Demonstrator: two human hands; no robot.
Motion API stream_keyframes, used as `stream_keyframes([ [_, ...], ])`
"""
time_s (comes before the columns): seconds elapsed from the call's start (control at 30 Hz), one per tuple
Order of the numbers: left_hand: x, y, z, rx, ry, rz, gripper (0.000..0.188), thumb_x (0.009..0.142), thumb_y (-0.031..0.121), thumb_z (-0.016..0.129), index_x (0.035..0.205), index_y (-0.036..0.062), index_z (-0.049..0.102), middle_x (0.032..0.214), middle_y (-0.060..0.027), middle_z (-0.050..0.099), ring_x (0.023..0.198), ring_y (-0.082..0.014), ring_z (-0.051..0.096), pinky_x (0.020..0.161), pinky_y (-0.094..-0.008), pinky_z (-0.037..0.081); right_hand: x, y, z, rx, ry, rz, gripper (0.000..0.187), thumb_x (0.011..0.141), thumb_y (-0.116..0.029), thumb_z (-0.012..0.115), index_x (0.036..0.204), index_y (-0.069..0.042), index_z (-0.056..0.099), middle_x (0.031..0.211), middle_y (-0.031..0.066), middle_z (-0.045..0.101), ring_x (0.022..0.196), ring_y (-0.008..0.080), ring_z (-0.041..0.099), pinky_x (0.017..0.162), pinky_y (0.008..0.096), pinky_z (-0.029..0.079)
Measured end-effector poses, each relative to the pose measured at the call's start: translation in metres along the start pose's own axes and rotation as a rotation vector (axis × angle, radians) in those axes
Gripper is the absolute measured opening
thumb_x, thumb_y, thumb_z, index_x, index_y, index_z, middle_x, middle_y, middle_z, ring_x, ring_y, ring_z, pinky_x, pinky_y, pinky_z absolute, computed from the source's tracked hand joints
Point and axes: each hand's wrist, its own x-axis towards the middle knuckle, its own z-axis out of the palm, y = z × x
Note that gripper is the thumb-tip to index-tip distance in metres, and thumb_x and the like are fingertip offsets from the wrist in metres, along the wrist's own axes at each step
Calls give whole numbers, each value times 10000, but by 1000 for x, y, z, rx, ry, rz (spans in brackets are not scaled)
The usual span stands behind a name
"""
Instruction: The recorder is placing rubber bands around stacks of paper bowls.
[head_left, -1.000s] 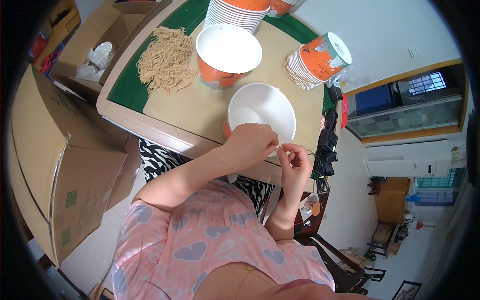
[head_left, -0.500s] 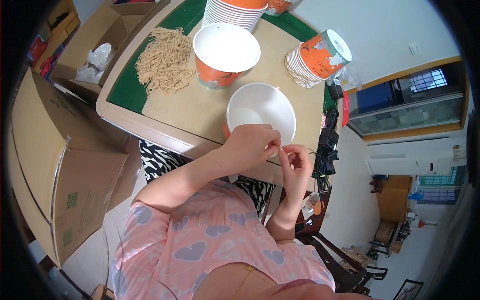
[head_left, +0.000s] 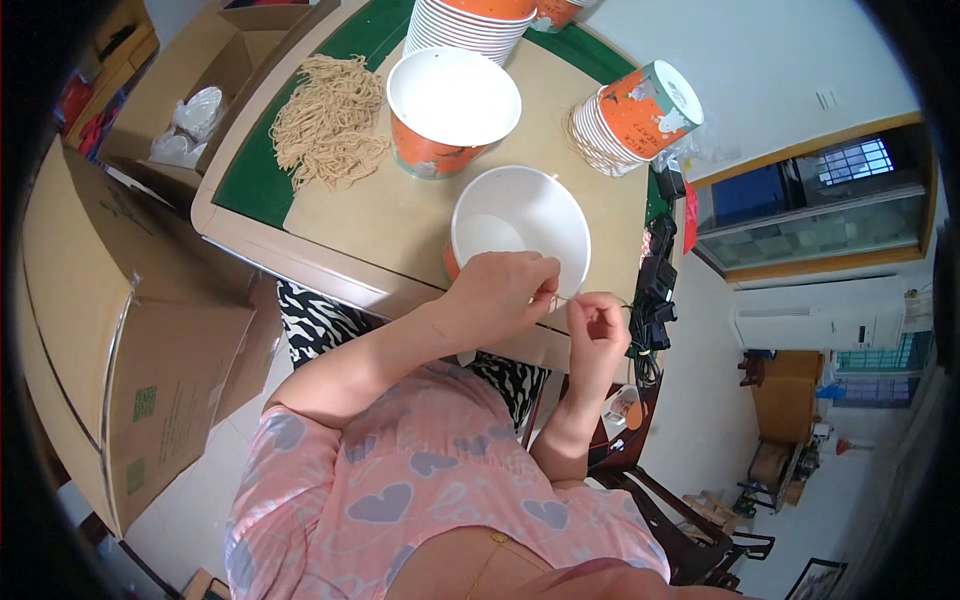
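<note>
A white-lined orange paper bucket (head_left: 540, 205) stands at the table's near edge, its mouth tilted toward me. At its near rim my left hand (head_left: 500, 288) is closed in a pinch on a thin tan cord (head_left: 563, 297). The cord's short visible length runs to my right hand (head_left: 598, 330), whose thumb and finger also pinch it. My left hand covers part of the bucket's near side. Just beyond stands a second paper bucket (head_left: 435, 150), upright. To the far left lies a loose heap of tan cords (head_left: 330, 120).
Behind stands a stack of paper buckets (head_left: 465, 35). An upside-down stack (head_left: 650, 110) with cords hanging at its rims is at the far right. Black power adapters (head_left: 655, 285) line the table's right edge. Cardboard boxes (head_left: 170, 390) stand left of the table, and a dark chair (head_left: 670, 520) is at right.
My right hand has shifted slightly right, away from my left, so a short length of cord now shows between them. The bucket at my hands has barely shifted.
</note>
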Motion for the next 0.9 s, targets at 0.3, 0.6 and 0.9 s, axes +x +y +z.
stream_keyframes([
  [0.3, -1, -1, 2, -2, -3, 23, 107, 795, 165, 612, 848, 74, 597, 765, -81, 635, 729, -272, 637, 619, -395, 495, 0, 6, -3, -51, -91, 10, 111, 810, 74, 659, 895, 4, 641, 802, -29, 567, 698, 30, 499, 626, 165, 386],
  [0.6, 0, -2, 6, 7, -53, 41, 96, 812, 177, 604, 827, 92, 648, 783, -70, 637, 751, -273, 636, 641, -388, 501, -2, 4, -3, 28, -64, 5, 105, 816, 88, 648, 886, 11, 650, 780, -25, 592, 680, 22, 492, 619, 160, 377],
  [0.9, -1, -3, 2, -5, -18, 34, 93, 795, 173, 616, 777, 85, 637, 787, -78, 633, 744, -281, 628, 643, -402, 489, -1, 13, -27, -111, 66, 0, 119, 818, 60, 651, 907, -16, 634, 779, -45, 552, 674, 29, 477, 616, 162, 381],
])
